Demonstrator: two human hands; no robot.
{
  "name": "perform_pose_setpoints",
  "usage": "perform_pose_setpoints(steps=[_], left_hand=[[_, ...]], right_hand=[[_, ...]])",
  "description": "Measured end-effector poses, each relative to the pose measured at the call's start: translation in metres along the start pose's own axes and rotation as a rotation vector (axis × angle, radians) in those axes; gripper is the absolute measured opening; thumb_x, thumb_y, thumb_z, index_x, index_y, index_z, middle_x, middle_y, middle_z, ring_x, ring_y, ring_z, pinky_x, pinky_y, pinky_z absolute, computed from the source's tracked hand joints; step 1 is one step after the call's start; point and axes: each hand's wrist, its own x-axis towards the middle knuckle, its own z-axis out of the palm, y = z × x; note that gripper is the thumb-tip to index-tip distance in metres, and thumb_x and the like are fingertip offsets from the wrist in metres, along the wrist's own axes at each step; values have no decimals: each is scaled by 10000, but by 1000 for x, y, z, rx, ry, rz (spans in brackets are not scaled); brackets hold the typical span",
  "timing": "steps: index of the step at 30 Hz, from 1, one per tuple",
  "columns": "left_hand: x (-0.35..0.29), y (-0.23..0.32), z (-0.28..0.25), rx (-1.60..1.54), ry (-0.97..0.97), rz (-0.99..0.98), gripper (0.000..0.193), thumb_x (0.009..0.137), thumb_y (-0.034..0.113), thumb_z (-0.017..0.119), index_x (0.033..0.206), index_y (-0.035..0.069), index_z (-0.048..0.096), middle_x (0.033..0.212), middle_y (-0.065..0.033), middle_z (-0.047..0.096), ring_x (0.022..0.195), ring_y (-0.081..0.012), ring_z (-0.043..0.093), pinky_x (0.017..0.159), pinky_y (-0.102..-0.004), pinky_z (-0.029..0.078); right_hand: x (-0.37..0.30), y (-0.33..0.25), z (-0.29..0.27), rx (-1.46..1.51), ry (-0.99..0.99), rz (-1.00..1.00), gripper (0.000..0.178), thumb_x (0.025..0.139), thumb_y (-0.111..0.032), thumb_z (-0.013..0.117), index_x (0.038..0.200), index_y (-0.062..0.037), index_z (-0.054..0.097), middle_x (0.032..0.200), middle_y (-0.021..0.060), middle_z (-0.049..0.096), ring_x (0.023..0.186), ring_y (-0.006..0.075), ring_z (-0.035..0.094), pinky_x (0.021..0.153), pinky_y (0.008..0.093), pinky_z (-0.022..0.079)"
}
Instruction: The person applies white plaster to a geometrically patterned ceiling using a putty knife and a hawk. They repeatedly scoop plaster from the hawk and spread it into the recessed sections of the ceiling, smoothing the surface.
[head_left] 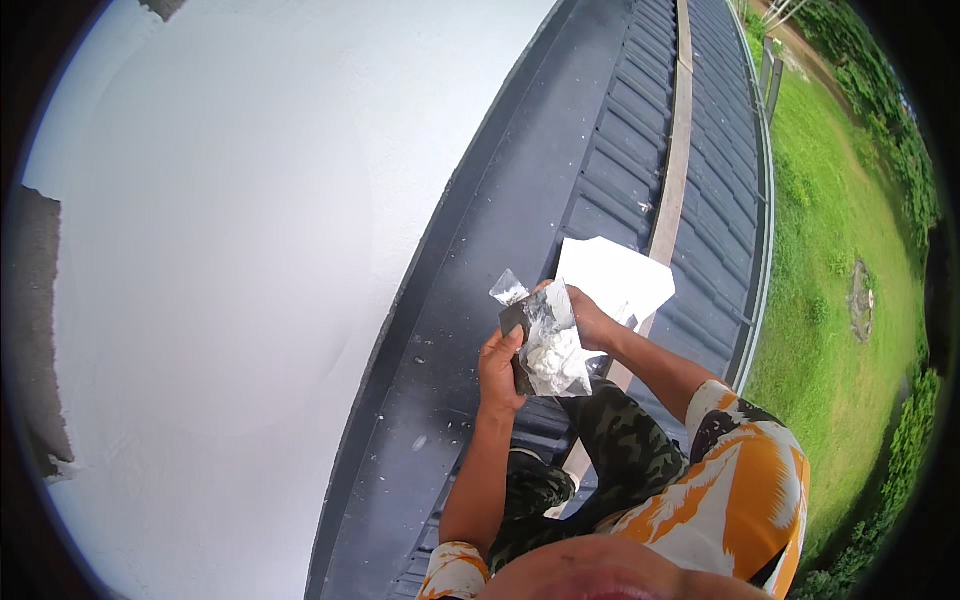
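Observation:
My left hand (500,372) is closed around the edge of a dark flat plate (514,317), thumb on its upper face. Against it lies a thin metal-looking plate (550,310) smeared with white paste. A thick lump of white putty (557,362) sits at its near end. My right hand (592,318) is closed at the far right side of this plate, its fingers partly hidden behind it. A small pale flat piece (509,288), streaked with white, sticks out beyond the dark plate; whether it is joined to either plate I cannot tell.
A white sheet or board (615,278) lies just beyond my right hand, over a long wooden plank (676,130). Dark ribbed roofing (640,150) slopes beneath me to a gutter (763,220) above grass. On the left rises a white plastered wall (230,250) with rough grey patches.

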Motion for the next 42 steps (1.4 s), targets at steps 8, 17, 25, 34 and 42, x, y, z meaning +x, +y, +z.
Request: perform_pose_setpoints(steps=[8, 17, 25, 34, 42], left_hand=[[-135, 116, 105, -94, 29, 19, 304, 924, 158, 577, 1162, -30, 596, 1079, -125, 672, 895, -211, 684, 818, -343, 553], [-293, 184, 162, -312, 327, 115, 369, 935, 253, 524, 1170, -27, 566, 1004, -153, 675, 843, -266, 688, 759, -390, 569], [-382, 197, 233, -475, 349, 434, 345, 945, 243, 481, 1166, -6, 573, 1033, -138, 676, 890, -265, 679, 774, -392, 566], [-435, 197, 262, -622, 466, 706, 275, 933, 253, 413, 999, 67, 604, 807, -87, 638, 643, -210, 598, 482, -331, 500], [-471, 242, 275, -539, 530, 683, 265, 914, 230, 431, 1003, 55, 609, 823, -70, 654, 696, -228, 641, 513, -345, 536]], right_hand=[[-68, -197, 113, 22, -33, -399, 176, 975, -162, 542, 1082, -44, 616, 910, 9, 579, 722, 92, 518, 658, 238, 427], [-135, -385, 353, -536, -697, -891, 251, 988, -251, 511, 928, -16, 576, 974, 71, 536, 773, 151, 517, 706, 283, 438], [-145, -394, 448, -1439, -643, -1252, 154, 789, 3, 568, 940, 24, 589, 1447, 192, 407, 911, 289, 659, 678, 382, 544], [-153, -382, 457, -1678, -547, -1274, 218, 743, 7, 557, 947, 50, 620, 1449, 255, 392, 650, 308, 681, 607, 380, 555], [-147, -359, 459, -1568, -416, -1357, 160, 769, -7, 563, 909, 48, 616, 1433, 250, 408, 628, 339, 668, 604, 410, 551]])
